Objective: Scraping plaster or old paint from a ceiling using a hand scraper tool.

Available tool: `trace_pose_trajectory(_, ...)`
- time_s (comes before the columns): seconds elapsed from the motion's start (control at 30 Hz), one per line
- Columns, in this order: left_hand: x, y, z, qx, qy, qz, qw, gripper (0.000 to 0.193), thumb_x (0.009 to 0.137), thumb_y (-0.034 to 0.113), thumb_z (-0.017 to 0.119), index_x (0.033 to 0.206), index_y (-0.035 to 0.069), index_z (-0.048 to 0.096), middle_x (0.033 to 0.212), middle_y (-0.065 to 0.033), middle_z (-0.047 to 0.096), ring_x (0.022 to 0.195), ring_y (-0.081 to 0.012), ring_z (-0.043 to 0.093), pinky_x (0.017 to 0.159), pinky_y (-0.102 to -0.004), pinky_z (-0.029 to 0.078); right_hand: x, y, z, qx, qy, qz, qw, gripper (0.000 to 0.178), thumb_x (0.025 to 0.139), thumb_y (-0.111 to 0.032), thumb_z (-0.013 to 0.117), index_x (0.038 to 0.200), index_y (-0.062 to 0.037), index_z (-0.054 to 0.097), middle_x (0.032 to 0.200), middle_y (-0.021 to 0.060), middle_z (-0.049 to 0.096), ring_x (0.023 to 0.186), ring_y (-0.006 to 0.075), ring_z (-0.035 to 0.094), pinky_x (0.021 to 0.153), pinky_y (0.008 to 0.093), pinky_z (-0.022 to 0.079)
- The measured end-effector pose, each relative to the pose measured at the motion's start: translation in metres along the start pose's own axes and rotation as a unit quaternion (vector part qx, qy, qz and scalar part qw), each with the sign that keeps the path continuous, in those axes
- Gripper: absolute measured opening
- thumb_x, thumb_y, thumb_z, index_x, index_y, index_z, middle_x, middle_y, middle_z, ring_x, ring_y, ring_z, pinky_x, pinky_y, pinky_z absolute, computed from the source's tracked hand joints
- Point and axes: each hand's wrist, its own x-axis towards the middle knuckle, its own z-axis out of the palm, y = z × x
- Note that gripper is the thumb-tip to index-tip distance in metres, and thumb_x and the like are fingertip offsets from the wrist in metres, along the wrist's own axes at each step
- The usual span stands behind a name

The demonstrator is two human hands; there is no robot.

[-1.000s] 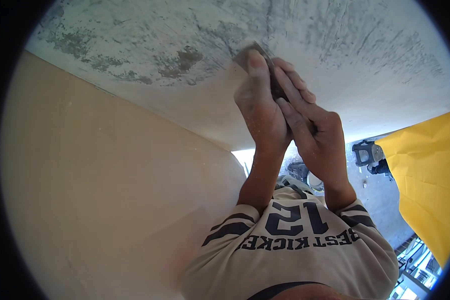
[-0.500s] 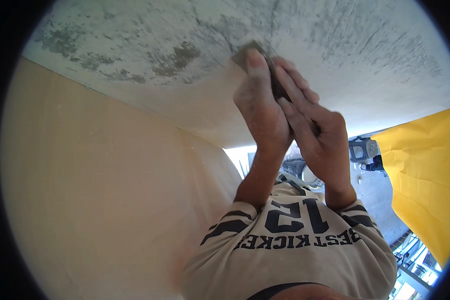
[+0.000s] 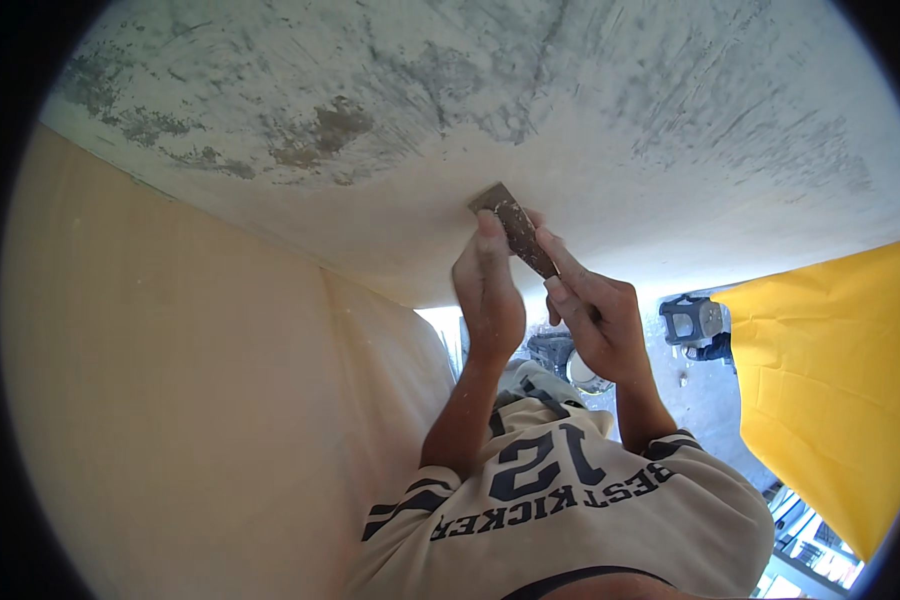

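A flat, narrow brown sanding block (image 3: 522, 232), speckled with white dust, is against or just off the whitish plastered wall (image 3: 390, 225); the exact contact is hard to tell. My left hand (image 3: 489, 290) grips its left side, thumb up along the far end. My right hand (image 3: 598, 312) pinches the lower right end between fingers and thumb. Both hands look dusty. Past the block, the surface carries grey scuff marks and a bare brownish patch (image 3: 322, 133).
A smooth beige wall (image 3: 190, 370) meets the plastered one along the left. To the right hangs a yellow sheet (image 3: 830, 390). Below are a grey stool (image 3: 692, 320), a round whitish container (image 3: 588, 375) and the grey floor (image 3: 705, 410).
Both hands have drawn the sanding block down toward my body, away from the grey scuffed area. More of the block's face shows, and my hands are further apart.
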Motion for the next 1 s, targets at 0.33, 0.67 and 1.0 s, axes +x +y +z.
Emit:
trace_pose_trajectory(0.33,-0.010,0.059,-0.098,0.576,-0.126,0.189,0.785,0.031,0.095,0.013,0.058,0.124,0.002,0.061,0.114,-0.0182,0.064,0.103,-0.0291,0.062,0.097,-0.0419,0.044,-0.005,-0.004,-0.004,0.050,0.024,-0.057,0.997,0.048,0.096,-0.003,0.055,0.143,0.0020,0.045,0.082,0.0127,0.067,0.069,0.0129,0.061,0.064,0.0253,0.049)
trace_pose_trajectory(0.67,-0.003,0.034,0.012,0.213,0.109,0.271,0.932,0.040,0.093,0.013,0.061,0.128,-0.005,0.052,0.121,-0.0188,0.056,0.110,-0.0275,0.053,0.086,-0.0375,0.048,0.027,-0.022,-0.005,0.181,0.032,-0.038,0.982,0.048,0.100,-0.010,0.052,0.146,-0.0012,0.042,0.091,0.0073,0.067,0.065,0.0069,0.051,0.056,0.0196,0.040)
trace_pose_trajectory(1.0,0.030,0.041,0.027,-0.311,-0.076,-0.126,0.939,0.060,0.103,0.053,0.031,0.113,0.000,0.056,0.089,-0.0160,0.066,0.086,-0.0229,0.068,0.080,-0.0349,0.054,0.035,-0.022,0.012,0.142,0.061,-0.021,0.988,0.049,0.100,-0.006,0.049,0.149,-0.0038,0.038,0.079,0.0000,0.058,0.055,0.0005,0.040,0.045,0.0174,0.031)
